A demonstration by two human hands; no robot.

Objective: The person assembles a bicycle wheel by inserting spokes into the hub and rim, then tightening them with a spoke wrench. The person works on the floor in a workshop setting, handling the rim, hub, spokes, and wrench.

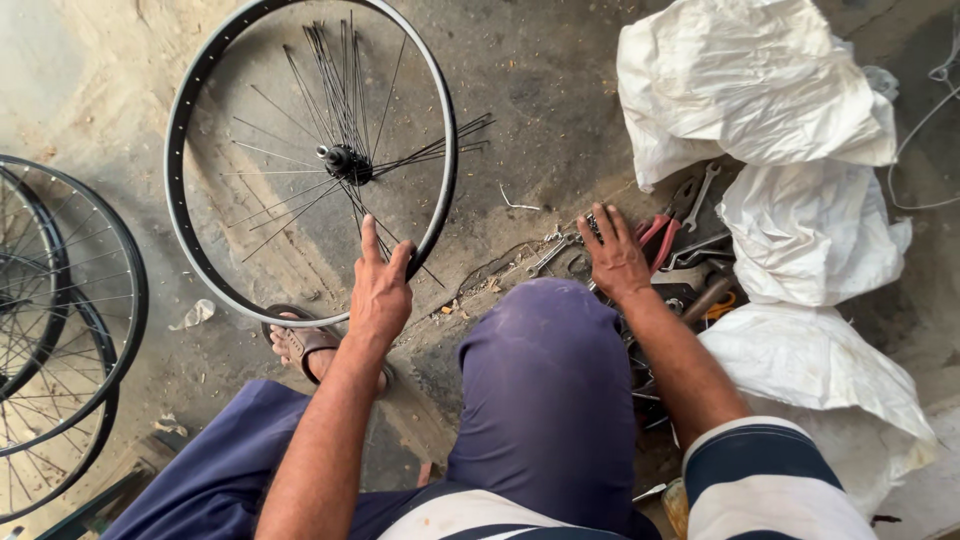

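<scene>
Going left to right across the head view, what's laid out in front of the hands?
Stacked spare rims → black spoked wheel → left hand on its rim → right hand reaching into the tools → red-handled pliers → white sacks.

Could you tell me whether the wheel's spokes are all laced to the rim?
No: several spokes hang loose in bunches from the hub.

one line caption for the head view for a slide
Left hand steadies a black spoked bicycle wheel rim while right hand reaches into scattered metal tools.
</scene>
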